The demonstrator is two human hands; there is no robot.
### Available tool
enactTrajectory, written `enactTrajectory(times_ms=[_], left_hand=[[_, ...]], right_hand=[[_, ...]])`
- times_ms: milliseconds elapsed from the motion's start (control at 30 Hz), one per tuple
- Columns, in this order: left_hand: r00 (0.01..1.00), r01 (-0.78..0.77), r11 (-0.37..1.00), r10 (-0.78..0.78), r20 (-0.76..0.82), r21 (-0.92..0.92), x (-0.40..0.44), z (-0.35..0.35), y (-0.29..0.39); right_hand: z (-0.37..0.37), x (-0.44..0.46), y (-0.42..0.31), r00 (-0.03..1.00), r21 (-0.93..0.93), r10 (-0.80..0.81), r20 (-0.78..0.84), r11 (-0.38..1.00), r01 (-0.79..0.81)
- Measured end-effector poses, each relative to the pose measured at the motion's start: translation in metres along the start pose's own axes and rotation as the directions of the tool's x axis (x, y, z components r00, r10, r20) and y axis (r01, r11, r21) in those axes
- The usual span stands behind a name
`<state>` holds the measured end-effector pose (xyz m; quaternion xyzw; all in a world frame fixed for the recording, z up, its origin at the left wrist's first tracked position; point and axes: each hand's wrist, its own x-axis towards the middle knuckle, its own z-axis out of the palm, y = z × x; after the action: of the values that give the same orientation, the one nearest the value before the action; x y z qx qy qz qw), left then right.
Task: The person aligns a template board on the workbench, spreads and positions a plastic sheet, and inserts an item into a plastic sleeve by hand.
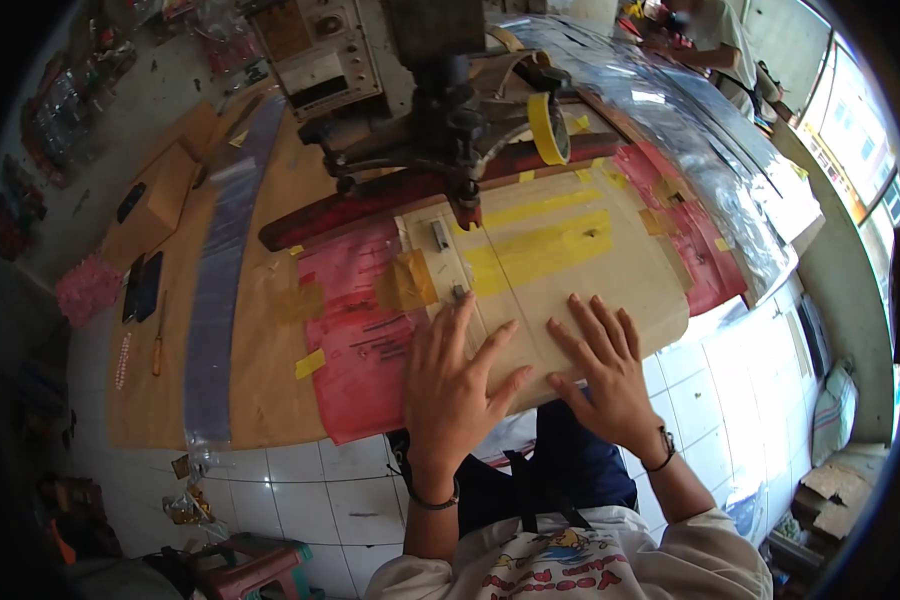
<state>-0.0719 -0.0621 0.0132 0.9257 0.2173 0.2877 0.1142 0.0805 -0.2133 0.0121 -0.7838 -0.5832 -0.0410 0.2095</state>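
Note:
My left hand (457,385) lies with fingers spread over the left edge of a tan board (560,290), its fingertips beside a small metal piece (459,292). My right hand (604,375) rests flat on the board's near right part, fingers apart. Neither hand grips anything. Yellow tape strips (540,248) cross the board, and a second metal piece (441,236) sits near its upper left. Red sheet (355,330) shows on both sides of the board. A dark metal machine (455,140) stands over the far edge, with a yellow tape roll (548,130) on it.
On the brown-covered table (270,400) at left are a clear plastic strip (220,270), a phone-like dark object (150,286), a screwdriver (158,332) and a cardboard box (155,205). Plastic sheeting (690,130) lies right. Another person (715,45) is at the upper right; a stool (255,570) stands lower left.

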Motion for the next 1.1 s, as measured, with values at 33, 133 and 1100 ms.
enactTrajectory(times_ms=[33, 133, 1100], left_hand=[[1.0, -0.003, 1.0, 0.003, 0.001, 0.009, 0.0, 0.001, 0.0], [0.999, -0.04, 0.999, 0.04, -0.004, 0.016, 0.0, 0.002, 0.0], [0.898, 0.003, 0.996, 0.035, 0.438, -0.086, 0.097, 0.022, 0.033]], right_hand=[[0.005, -0.007, -0.002, 1.0, 0.014, 0.017, -0.02, 1.0, -0.016], [0.04, -0.035, -0.002, 0.958, 0.135, 0.098, -0.271, 0.989, -0.063], [0.09, -0.171, 0.064, 0.766, 0.861, 0.567, 0.302, 0.183, -0.475]])
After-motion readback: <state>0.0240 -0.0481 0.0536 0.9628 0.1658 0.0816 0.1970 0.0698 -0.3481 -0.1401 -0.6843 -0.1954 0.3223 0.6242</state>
